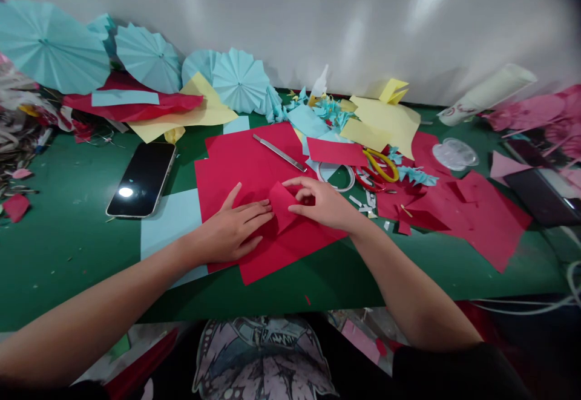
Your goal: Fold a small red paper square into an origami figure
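With the small red paper piece (282,211) taken as the clock's centre, the near edge of the green table (340,294) is found at six o'clock. The piece is laid on two visible overlapping red sheets (290,249). It is pressed along its left side by the left hand (240,224), whose fingers are extended and flattened, closed on nothing. At three o'clock its edge is met by the curled thumb and fingers of the right hand (320,201); whether it is pinched cannot be told.

A folding or positioning step is judged to be in hand; steady pressure from the left and a precise, aligned edge on the right seem to be called for.

Farther out, one blue sheet (170,230) is seen toward nine, as is one smartphone (143,179). One slim metal tool (279,152) is placed at twelve, one white ring (352,176) at two. Two pairs of scissors, yellow-handled (394,171) and red-handled (368,186), are left between two and three. Farthest, one white-tipped bottle (320,82) is stood just past twelve, one pale roll (485,96) is tilted at two, and at least four blue pleated rosettes (239,79) are ranged from ten to eleven.
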{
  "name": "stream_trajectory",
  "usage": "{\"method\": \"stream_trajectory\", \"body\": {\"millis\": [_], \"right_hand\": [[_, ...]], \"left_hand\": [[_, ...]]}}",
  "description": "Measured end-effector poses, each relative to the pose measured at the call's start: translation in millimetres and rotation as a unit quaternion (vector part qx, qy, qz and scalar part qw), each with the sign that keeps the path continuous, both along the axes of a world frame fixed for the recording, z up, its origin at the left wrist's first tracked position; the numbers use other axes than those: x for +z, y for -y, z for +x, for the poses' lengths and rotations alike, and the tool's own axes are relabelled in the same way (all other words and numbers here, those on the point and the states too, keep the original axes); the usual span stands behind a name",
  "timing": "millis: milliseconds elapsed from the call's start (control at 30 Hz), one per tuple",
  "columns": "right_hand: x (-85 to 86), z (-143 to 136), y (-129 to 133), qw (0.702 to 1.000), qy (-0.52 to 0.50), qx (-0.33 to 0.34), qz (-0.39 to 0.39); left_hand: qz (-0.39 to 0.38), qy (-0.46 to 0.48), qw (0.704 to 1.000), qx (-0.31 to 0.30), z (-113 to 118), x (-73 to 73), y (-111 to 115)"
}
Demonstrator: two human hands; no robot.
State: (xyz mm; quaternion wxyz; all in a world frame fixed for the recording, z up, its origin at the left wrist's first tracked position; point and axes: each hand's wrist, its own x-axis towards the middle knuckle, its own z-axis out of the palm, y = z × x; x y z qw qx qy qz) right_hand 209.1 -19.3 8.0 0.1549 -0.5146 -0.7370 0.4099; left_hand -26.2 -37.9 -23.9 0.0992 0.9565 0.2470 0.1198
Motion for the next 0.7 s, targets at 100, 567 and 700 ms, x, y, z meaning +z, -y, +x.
{"method": "stream_trajectory", "body": {"millis": [100,567,700], "right_hand": [[-2.2,0,-1,1.0,-0.007,0.002,0.014],[-3.4,6,-6,0.993,-0.06,0.071,-0.068],[-5.2,9,-9,0.991,-0.086,0.082,-0.059]], "left_hand": [[0.004,-0.012,1.0,0.002,0,-0.1,1],[-0.013,-0.041,0.999,0.032,13,-2.0,-4],[-0.02,-0.015,0.998,0.049,14,-5.0,-7]]}}
